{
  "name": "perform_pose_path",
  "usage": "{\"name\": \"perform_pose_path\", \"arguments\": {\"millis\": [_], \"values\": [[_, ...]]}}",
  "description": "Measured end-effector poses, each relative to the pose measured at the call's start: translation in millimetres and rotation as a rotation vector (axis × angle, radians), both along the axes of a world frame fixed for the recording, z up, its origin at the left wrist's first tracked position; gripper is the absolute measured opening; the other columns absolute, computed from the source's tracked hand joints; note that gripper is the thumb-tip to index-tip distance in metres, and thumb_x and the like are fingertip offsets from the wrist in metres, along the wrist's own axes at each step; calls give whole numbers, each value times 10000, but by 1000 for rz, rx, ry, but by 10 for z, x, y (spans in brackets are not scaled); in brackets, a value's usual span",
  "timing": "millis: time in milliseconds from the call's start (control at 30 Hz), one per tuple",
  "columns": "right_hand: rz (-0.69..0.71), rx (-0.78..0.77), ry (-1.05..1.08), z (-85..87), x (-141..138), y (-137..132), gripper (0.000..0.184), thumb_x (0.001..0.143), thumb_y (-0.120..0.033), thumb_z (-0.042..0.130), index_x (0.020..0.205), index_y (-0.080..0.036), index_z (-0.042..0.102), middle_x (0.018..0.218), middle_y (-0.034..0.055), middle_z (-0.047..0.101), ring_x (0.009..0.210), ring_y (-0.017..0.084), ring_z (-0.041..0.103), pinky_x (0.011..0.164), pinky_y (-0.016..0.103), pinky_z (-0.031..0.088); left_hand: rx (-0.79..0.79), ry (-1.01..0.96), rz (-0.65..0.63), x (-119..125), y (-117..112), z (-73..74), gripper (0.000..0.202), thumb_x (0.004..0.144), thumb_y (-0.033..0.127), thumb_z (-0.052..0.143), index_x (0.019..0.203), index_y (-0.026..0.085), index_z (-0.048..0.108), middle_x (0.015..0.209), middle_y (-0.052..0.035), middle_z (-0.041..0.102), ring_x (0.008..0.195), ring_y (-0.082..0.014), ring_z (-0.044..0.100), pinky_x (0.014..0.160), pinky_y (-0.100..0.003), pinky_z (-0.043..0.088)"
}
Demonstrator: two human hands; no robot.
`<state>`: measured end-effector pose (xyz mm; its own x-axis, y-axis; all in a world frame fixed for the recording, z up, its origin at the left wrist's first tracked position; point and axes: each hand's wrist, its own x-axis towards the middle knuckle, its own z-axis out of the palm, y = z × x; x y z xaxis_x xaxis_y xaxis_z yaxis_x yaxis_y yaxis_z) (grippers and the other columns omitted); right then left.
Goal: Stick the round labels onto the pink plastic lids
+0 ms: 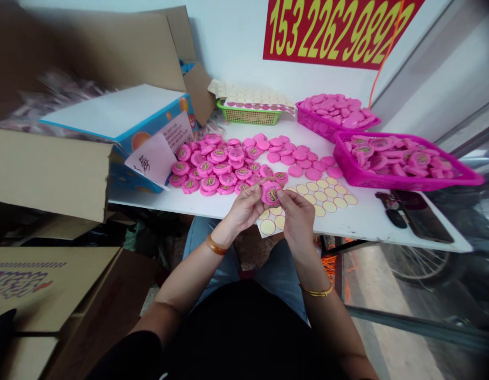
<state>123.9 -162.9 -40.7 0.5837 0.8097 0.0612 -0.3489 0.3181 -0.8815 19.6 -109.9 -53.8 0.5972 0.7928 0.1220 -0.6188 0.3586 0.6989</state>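
Main risk: slip of the pink plastic disc out of the pinch, from a glossy rim or a light grip. Possible drop toward the lap, with the cream label sheet overhanging the near edge of the white table. Yellow label on disc apparently seated; skew or creasing not checkable at this size. Second risk: mix-up, with labelled loose discs just beside unlabelled loose discs at table centre, no divider between.

Disc location: above the sheet, in front of the body, between both hands. Left hand: thumb and fingers pinching the disc's left rim. Right hand: thumb and forefinger pinching the right side, remaining fingers curled, partly hidden.

Containers: magenta plastic basket at right, heaped with labelled discs. Second magenta basket behind it, heaped with apparently unlabelled discs. Green plastic basket at upper centre, topped by stacked label sheets, contents below hidden.
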Motion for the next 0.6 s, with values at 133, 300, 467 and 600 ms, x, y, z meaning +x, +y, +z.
{"name": "perform_pose_path", "arguments": {"millis": [133,300,467,600], "values": [[20,11,18,21,-4,-2,134,619,-266,804,689,-198,712,668,-28,662,633,97,560,654,263,461,-14,23,6,2,0,13,340,796,366,694,1054,152,641,1070,-106,693,1050,-213,641,891,-340,526],[18,9,18,22,0,11,138,608,-263,812,677,-195,714,627,-34,641,603,89,534,623,253,438,-11,-2,2,5,11,13,369,796,350,697,1109,164,640,1087,-107,693,1058,-214,640,901,-339,523],[7,-26,-9,43,1,17,152,598,-277,810,676,-191,711,621,-35,646,598,95,530,636,266,440,-25,-40,-7,8,24,-10,378,789,332,708,1121,161,645,1087,-106,696,1046,-212,646,895,-331,526],[44,-30,21,58,11,8,147,594,-269,810,666,-184,714,625,-34,657,609,93,541,652,262,444,-44,-73,-20,9,30,-11,362,785,313,714,1104,155,651,1063,-101,701,1030,-210,653,889,-329,530]]}}
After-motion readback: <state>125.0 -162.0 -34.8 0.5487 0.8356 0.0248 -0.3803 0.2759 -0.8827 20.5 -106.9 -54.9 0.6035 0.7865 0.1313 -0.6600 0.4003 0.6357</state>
